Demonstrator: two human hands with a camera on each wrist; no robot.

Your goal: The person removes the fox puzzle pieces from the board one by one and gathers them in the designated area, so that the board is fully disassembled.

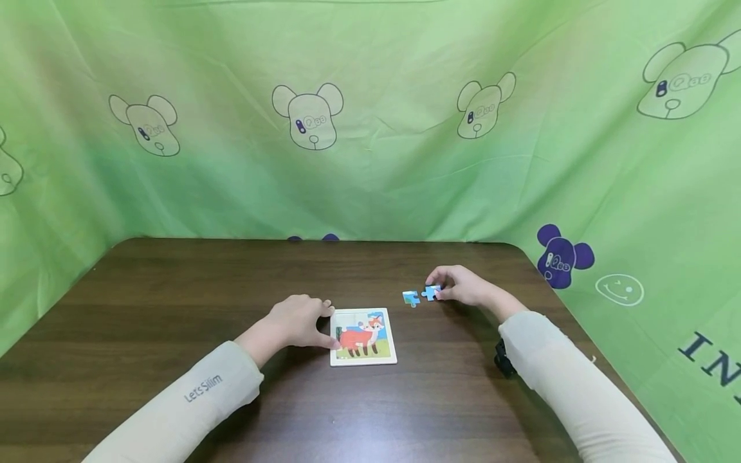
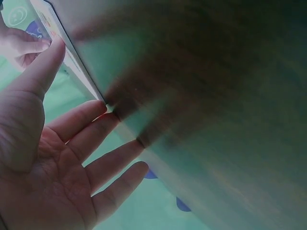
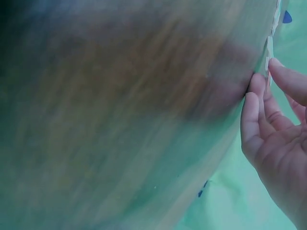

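L hand point(image 1: 297, 321): fingers spread, thumb on L edge of puzzle point(image 1: 365, 337); puzzle lies just R of hand. Loose piece point(image 1: 410, 298) farther R, on table point(image 1: 336, 411). 2nd piece point(image 1: 430, 293) beside it, pinched betw. thumb & fingers of R hand point(image 1: 463, 287).

Table: dark brown wood-grain top point(image 1: 173, 289) with rounded far corners and a faintly glossy surface
Cloth walls: creased green fabric point(image 1: 370, 186) hanging behind the table and along its left and right sides
Shading: paler, yellowish green high above the table, deeper green close to its far edge
Outlined prints: mouse-eared heads point(image 1: 313, 119) in a row above the table's far edge
Solid prints: a purple eared head point(image 1: 559, 262), a white winking smiley point(image 1: 620, 290) and dark lettering point(image 1: 712, 363), right of the table
Light: a soft pale glare point(image 1: 370, 434) on the table's near part
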